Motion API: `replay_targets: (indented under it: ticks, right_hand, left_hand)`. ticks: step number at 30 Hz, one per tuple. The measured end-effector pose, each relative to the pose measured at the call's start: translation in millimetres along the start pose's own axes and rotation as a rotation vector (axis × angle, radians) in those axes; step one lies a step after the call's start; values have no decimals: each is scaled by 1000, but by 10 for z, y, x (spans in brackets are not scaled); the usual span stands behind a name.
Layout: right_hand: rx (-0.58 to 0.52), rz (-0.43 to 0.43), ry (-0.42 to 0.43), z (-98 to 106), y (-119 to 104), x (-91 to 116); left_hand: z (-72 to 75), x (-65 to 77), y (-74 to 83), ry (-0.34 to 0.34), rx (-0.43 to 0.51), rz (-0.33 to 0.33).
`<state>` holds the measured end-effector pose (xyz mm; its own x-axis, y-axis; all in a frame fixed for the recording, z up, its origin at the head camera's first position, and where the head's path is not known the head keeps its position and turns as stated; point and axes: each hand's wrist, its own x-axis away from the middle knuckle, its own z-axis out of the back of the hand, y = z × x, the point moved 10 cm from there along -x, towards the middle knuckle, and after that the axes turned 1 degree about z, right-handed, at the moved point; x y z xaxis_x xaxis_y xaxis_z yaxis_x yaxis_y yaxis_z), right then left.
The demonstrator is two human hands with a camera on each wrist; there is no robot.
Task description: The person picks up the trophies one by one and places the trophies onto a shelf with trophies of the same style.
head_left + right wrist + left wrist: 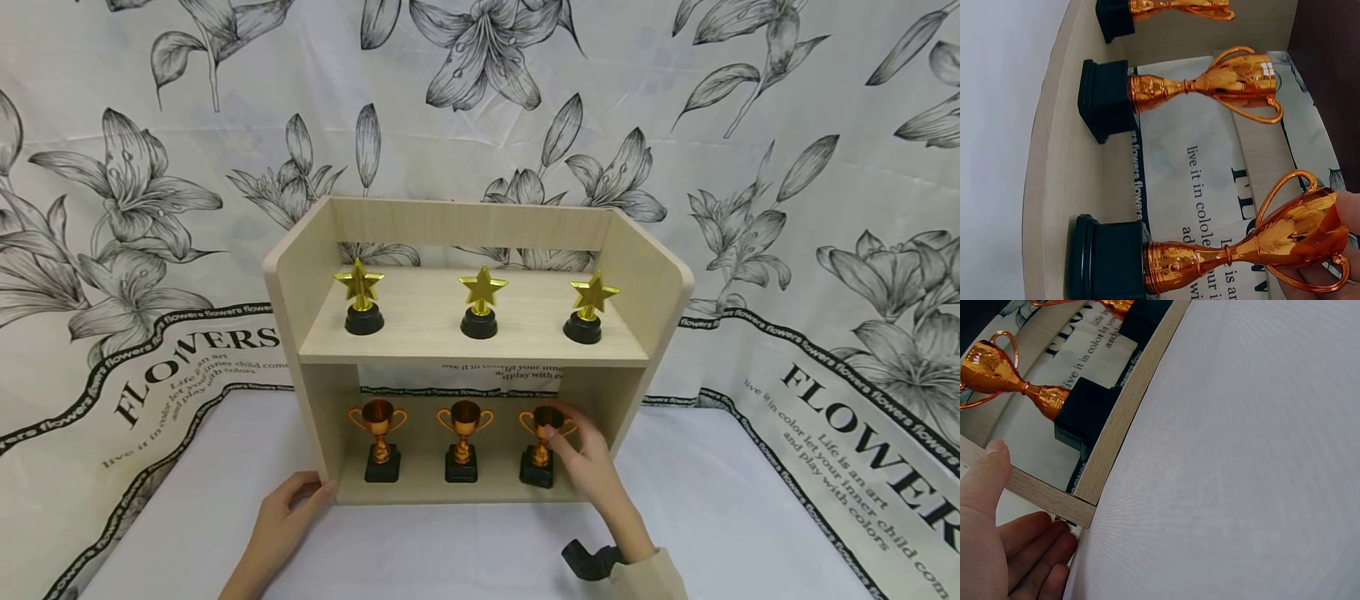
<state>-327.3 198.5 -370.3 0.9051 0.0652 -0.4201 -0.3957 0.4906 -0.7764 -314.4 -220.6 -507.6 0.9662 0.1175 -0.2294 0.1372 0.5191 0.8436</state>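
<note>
A two-tier wooden shelf (472, 362) stands on the white table. My right hand (592, 462) pinches the cup of the rightmost orange trophy (1241, 247) on the lower tier, thumb in front and fingers behind. That trophy leans slightly, its black base at the lower board. My left hand (279, 521) holds the lower front edge of the left side panel (1047, 499), thumb over the edge and fingers outside it. Beside it inside stand the left trophy (381, 433) and the middle trophy (462, 433), both upright with black bases.
On the upper tier are a left gold star trophy (362, 292), a middle one (482, 302) and a right one (591, 304). Flower-printed cloth (487, 142) hangs behind the shelf. White cloth (450, 550) covers the table. A black strap piece (588, 560) sits by my right wrist.
</note>
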Motion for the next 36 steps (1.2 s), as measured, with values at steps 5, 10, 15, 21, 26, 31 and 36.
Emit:
replay_targets:
  ticks: [5, 10, 15, 21, 26, 31, 36]
  right_hand:
    - [10, 39, -17, 47, -149, 7]
    - [18, 40, -44, 41, 131, -45]
    - [20, 42, -59, 37, 245, -64]
    - [18, 32, -63, 35, 234, -66]
    - [16, -6, -65, 27, 264, -68]
    - [11, -14, -68, 17, 285, -74]
    - [2, -2, -69, 18, 284, -85]
  left_hand:
    - [-9, 0, -17, -7, 0, 6]
    - [-12, 0, -26, -7, 1, 3]
    - [-4, 4, -17, -4, 1, 4]
    - [0, 4, -3, -5, 6, -3]
    - [2, 0, -4, -4, 7, -8]
    - [10, 0, -3, 2, -1, -14]
    - [14, 1, 0, 4, -6, -11]
